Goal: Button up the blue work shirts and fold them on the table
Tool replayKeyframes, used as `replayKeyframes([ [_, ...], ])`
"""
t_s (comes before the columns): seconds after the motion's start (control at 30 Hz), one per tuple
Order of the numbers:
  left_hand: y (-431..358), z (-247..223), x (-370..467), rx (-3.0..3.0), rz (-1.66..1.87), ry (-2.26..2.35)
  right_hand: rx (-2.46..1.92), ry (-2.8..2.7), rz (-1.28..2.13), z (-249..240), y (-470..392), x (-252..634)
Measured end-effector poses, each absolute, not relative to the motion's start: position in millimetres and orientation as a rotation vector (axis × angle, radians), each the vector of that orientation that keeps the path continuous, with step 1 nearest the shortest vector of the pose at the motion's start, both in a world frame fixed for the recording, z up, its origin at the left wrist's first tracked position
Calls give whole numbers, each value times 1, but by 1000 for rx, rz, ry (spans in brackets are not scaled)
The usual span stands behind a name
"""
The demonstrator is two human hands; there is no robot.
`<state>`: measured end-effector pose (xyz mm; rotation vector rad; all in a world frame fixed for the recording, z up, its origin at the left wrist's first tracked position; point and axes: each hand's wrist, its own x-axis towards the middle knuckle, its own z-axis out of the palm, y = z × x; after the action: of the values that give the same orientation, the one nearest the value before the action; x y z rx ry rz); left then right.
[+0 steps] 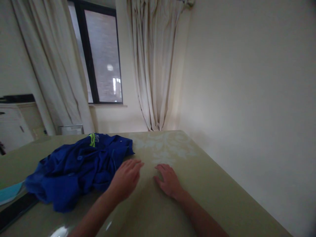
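Observation:
A crumpled blue garment [81,164] with buttons and a yellow-green mark lies heaped on the left half of the table [209,197]. Just right of it is my left hand [126,177], fingers stretched forward and nothing held; it overlaps the cloth's edge in view, and I cannot tell if they touch. My right hand [169,180] is apart from the garment, low over the tabletop or resting on it. Its thumb and fingers are spread, with nothing in them.
A light-blue face mask [11,192] and a long black flat object [17,210] lie at the table's left. A plain wall [259,98] runs along the right edge. Beyond the far edge are curtains [158,65] and a window [105,56]; a white cabinet [14,123] stands far left.

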<state>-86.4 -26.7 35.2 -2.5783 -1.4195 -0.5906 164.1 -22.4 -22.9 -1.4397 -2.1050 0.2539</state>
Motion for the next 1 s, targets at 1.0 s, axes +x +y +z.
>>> replayKeyframes([
  [1.0, -27, 69, -135, -1986, -804, -1782, -1436, -2208, 124, -22, -28, 158],
])
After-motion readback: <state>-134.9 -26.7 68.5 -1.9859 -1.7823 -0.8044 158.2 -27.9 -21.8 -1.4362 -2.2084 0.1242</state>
